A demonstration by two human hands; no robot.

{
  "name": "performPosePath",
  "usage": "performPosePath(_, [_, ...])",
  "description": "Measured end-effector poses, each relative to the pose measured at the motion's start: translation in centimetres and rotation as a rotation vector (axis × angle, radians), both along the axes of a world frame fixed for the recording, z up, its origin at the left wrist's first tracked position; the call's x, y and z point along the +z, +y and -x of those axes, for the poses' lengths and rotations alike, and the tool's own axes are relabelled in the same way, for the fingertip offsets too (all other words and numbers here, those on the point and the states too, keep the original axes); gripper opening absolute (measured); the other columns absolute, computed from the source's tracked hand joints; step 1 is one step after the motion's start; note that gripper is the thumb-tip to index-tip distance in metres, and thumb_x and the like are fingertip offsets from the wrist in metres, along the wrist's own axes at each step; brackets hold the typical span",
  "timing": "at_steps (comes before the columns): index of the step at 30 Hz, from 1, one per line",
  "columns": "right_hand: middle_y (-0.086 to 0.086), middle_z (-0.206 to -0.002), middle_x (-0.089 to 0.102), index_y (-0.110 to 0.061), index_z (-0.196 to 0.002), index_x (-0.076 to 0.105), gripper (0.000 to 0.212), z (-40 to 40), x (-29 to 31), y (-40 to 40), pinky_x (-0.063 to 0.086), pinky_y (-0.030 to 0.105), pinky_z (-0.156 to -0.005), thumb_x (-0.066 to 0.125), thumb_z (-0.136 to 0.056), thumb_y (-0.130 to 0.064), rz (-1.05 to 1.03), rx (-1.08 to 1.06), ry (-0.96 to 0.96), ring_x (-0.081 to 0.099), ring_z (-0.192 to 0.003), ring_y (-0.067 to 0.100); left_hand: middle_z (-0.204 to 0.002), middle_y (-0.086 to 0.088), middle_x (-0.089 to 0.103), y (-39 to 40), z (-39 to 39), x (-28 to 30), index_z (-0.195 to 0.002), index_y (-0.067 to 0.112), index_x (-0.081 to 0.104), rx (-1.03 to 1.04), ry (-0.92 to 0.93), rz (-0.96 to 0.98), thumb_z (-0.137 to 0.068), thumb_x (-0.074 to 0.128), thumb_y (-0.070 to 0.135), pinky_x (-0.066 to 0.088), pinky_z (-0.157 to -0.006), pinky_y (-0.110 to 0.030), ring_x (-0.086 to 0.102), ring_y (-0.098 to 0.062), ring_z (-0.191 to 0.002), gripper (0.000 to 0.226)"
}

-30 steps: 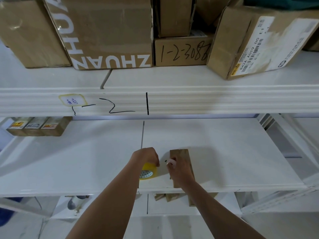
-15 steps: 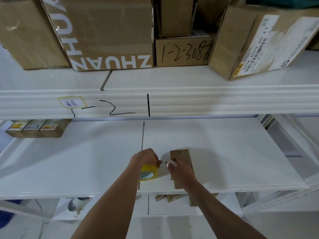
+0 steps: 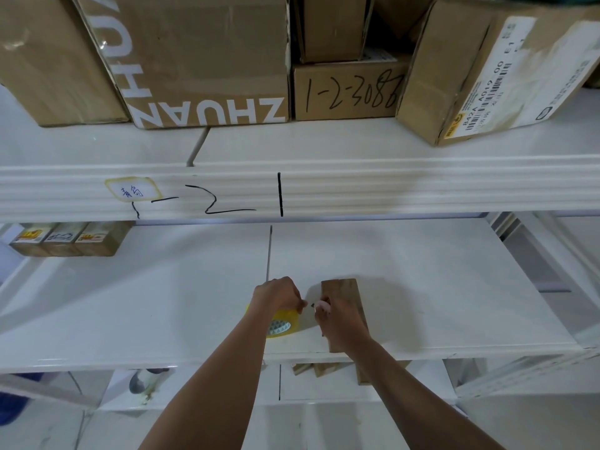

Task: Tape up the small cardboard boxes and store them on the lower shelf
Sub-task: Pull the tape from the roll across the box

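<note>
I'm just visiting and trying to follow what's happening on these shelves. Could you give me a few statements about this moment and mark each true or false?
1. The person's left hand grips a yellow roll of clear tape. True.
2. The small brown cardboard box under the right hand sits on the top shelf. False: it lies on the white middle shelf, below the big cartons.
3. Three small labelled boxes stand in a row at the far left of that shelf. True.
4. The large carton printed ZHUAN lies on the floor. False: it stands on the upper shelf.
</note>
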State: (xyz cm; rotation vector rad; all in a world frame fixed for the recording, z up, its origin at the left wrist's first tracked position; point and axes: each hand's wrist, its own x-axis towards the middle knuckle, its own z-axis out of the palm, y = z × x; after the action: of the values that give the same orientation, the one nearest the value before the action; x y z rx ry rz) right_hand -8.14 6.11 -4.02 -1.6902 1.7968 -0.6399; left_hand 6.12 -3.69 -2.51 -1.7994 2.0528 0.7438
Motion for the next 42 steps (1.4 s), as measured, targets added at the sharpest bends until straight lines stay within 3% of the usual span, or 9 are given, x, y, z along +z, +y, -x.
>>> performPosePath(9, [0.012,-0.075,0.060,-0.005,-0.086,0.054,0.006,0.1,0.5,-0.1,0.051,0.030,-0.056,0.053,-0.092,-0.007,-0.051,-0.039,-0.055,0.066,-0.068,0.031,-0.105,-0.001,0.073,0.0,0.2,-0.4,-0.106,0.027,0.073,-0.023,-0.007,0.041,-0.083,0.068,0.056,0.052,-0.082,-0.034,0.066,-0.025,-0.093,0.037])
performPosePath(19, [-0.002,-0.062,0.046,-0.009,-0.069,0.047,0.020,0.3,0.9,-0.2,0.047,0.030,-0.057,0.056,-0.087,-0.005,-0.061,0.006,0.005,0.065,-0.066,0.029,-0.106,-0.003,0.072,0.1,0.3,-0.5,-0.110,0.026,0.072,-0.015,-0.002,0.051,-0.083,0.069,0.055,0.054,-0.090,-0.038,0.067,-0.025,-0.095,0.040])
performPosePath(22, [0.000,-0.057,0.045,-0.015,-0.062,0.042,0.022,0.4,0.8,-0.1,0.042,0.022,-0.044,0.052,-0.081,-0.010,-0.113,-0.111,-0.161,0.052,-0.048,0.010,-0.105,-0.002,0.073,0.1,0.1,-0.5,-0.109,0.027,0.073,-0.013,0.013,0.046,-0.083,0.069,0.056,0.053,-0.084,-0.036,0.065,-0.025,-0.091,0.039])
performPosePath(24, [0.000,-0.058,0.042,-0.019,-0.061,0.040,0.023,0.6,0.9,0.0,0.039,0.014,-0.041,0.051,-0.079,-0.012,-0.093,-0.174,-0.244,0.043,-0.048,0.008,-0.103,-0.001,0.072,0.0,-0.1,-0.2,-0.107,0.028,0.074,-0.006,0.021,0.027,-0.084,0.068,0.057,0.050,-0.078,-0.033,0.062,-0.025,-0.087,0.038])
performPosePath(26, [0.002,-0.062,0.045,-0.015,-0.064,0.044,0.017,0.9,0.9,0.0,0.041,0.014,-0.040,0.052,-0.079,-0.013,-0.086,-0.231,-0.307,0.042,-0.053,0.012,-0.101,-0.001,0.071,0.0,-0.3,0.0,-0.105,0.029,0.074,0.001,0.028,0.003,-0.084,0.067,0.059,0.046,-0.074,-0.033,0.062,-0.025,-0.087,0.037])
performPosePath(30, [0.008,-0.065,0.045,-0.010,-0.069,0.046,0.013,1.1,1.0,0.0,0.048,0.025,-0.044,0.051,-0.081,-0.008,-0.071,-0.244,-0.344,0.045,-0.059,0.020,-0.101,-0.001,0.071,0.2,-0.8,0.2,-0.104,0.028,0.075,0.011,0.066,-0.009,-0.085,0.067,0.060,0.047,-0.072,-0.033,0.065,-0.024,-0.090,0.038])
performPosePath(36, [0.013,-0.074,0.054,0.001,-0.079,0.048,0.009,1.4,1.2,0.2,0.056,0.047,-0.052,0.049,-0.086,-0.005,-0.077,-0.310,-0.392,0.055,-0.062,0.023,-0.104,-0.002,0.072,0.8,-1.0,0.0,-0.103,0.027,0.077,0.008,0.110,0.007,-0.086,0.067,0.060,0.053,-0.085,-0.037,0.065,-0.026,-0.094,0.039])
performPosePath(39, [0.013,-0.073,0.053,0.000,-0.077,0.050,0.011,1.4,1.3,0.4,0.054,0.037,-0.050,0.049,-0.086,-0.006,-0.064,-0.306,-0.401,0.052,-0.060,0.019,-0.101,0.000,0.071,1.0,-0.9,-0.1,-0.104,0.027,0.077,0.009,0.108,0.034,-0.086,0.066,0.060,0.048,-0.078,-0.034,0.063,-0.024,-0.089,0.039])
performPosePath(42, [0.023,-0.078,0.056,0.014,-0.090,0.053,0.021,1.3,0.6,0.5,0.049,0.030,-0.057,0.046,-0.089,-0.006,-0.082,-0.304,-0.400,0.053,-0.066,0.018,-0.096,0.003,0.069,1.1,-0.9,-0.1,-0.105,0.029,0.077,0.018,0.104,0.049,-0.085,0.067,0.062,0.045,-0.075,-0.033,0.060,-0.023,-0.087,0.040])
